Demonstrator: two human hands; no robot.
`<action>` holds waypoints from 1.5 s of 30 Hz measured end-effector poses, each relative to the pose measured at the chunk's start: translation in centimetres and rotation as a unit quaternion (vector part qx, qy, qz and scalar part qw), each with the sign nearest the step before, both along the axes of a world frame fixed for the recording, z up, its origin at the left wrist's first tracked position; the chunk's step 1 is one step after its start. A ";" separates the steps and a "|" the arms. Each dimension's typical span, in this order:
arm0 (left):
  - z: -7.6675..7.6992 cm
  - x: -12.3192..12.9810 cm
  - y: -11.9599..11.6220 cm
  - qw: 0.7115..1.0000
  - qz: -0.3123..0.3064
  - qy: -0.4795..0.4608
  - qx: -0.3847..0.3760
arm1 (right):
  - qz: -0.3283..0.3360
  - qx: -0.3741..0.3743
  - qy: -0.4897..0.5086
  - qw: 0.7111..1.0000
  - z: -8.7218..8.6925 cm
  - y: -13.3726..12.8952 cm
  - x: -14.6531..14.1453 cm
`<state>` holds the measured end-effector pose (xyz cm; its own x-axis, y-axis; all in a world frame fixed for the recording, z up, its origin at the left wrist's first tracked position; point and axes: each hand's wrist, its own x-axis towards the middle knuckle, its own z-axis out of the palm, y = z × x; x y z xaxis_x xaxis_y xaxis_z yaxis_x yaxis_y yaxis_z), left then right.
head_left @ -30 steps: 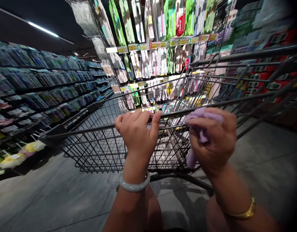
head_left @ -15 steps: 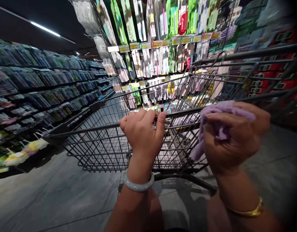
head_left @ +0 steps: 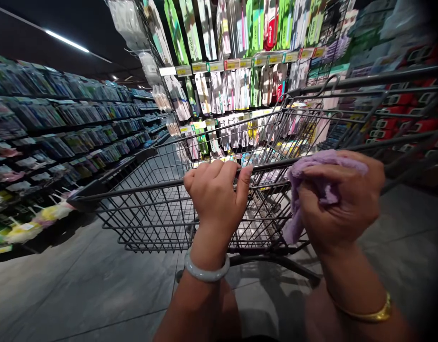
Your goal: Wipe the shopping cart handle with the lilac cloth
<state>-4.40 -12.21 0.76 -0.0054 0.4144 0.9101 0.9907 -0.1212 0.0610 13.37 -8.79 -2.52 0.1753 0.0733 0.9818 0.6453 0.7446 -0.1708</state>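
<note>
My left hand (head_left: pixel 219 192) is wrapped over the top rim (head_left: pixel 147 188) of a black wire shopping cart, its thumb lying to the right. A pale bangle (head_left: pixel 206 273) circles that wrist. In my right hand (head_left: pixel 343 204), closed fingers hold a bunched purple cloth (head_left: pixel 295 190). One end of the cloth hangs down beside the cart's right part, against or close to the rim. Whether the cloth touches the bars is hard to tell. A gold bracelet (head_left: pixel 372 315) is on the right wrist.
Behind the cart stands a rack of packaged toothbrushes (head_left: pixel 254 28). Long shelves of packets (head_left: pixel 58 114) run along the left, with yellow and pink puffs (head_left: pixel 26 232) low down. Red packages (head_left: pixel 386 126) show at the right beyond black metal bars (head_left: pixel 383 80). Grey floor (head_left: pixel 108 285) lies below.
My left hand has shifted slightly right along the rim. My right hand has moved a little left with the purple cloth, whose hanging end has changed shape.
</note>
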 end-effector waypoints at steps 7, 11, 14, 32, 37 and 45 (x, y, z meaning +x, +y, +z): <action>0.0 0.1 0.1 1.000 0.004 -0.008 -0.007 | 0.012 0.023 -0.117 0.993 -1.2 -0.3 -2.1; 0.0 0.1 0.1 1.000 0.004 -0.006 -0.007 | 0.021 0.020 -0.119 0.992 -1.0 0.1 -1.3; -0.1 0.1 0.0 1.000 0.003 -0.005 -0.007 | 0.020 0.003 -0.074 0.997 -0.7 0.4 -0.1; -0.1 0.1 0.1 1.000 -0.010 -0.009 -0.006 | 0.044 -0.015 -0.059 0.997 -0.7 0.1 -0.3; -0.1 0.1 0.1 1.000 -0.009 -0.006 -0.007 | 0.070 -0.036 -0.077 0.994 -0.5 -0.3 -0.6; -0.2 0.1 0.1 1.000 -0.005 -0.007 -0.002 | 0.084 -0.037 -0.103 0.990 -0.2 -0.6 -0.8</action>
